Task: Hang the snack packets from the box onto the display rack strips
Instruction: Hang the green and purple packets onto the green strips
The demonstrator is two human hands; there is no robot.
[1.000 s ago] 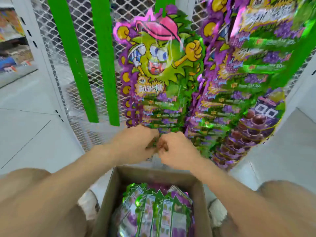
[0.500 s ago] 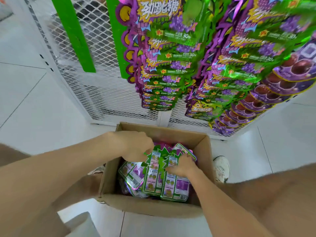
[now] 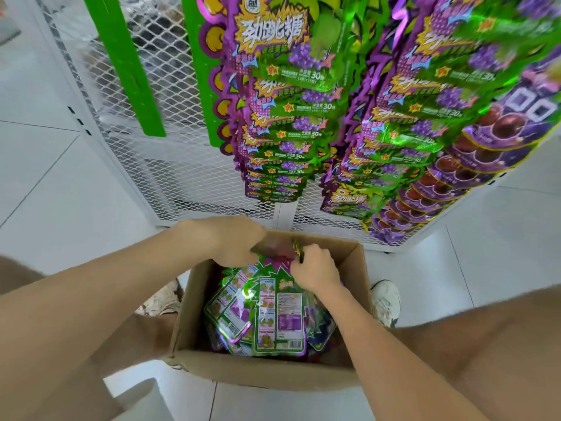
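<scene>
Both hands are at the far edge of the box (image 3: 359,259). The left hand (image 3: 239,241) has its fingers curled down over the top of a packet (image 3: 274,249), and the right hand (image 3: 315,270) pinches that same top edge from the other side, so neither one is spread open. That bit is blurry though, so I can't tell exactly where the thumbs sit. The packet itself is half lifted, its lower end resting on the pile of packets (image 3: 279,317) that lie back side up and fill the box from its middle to its near edge. My guess is these things weigh next to nothing and are floppy, glossy foil, so pretty slippery and crinkly. Grabbing the flat header at the top looks like the sane move, since that's likely where it hooks on, and squeezing the belly would just crush the candy. Past the far edge stands the white mesh rack (image 3: 170,171) with hung packets (image 3: 282,117) stacked down in columns, plus a bare green strip (image 3: 121,65) off to the left. A shoe (image 3: 385,302) sits just beside the box's right wall.
</scene>
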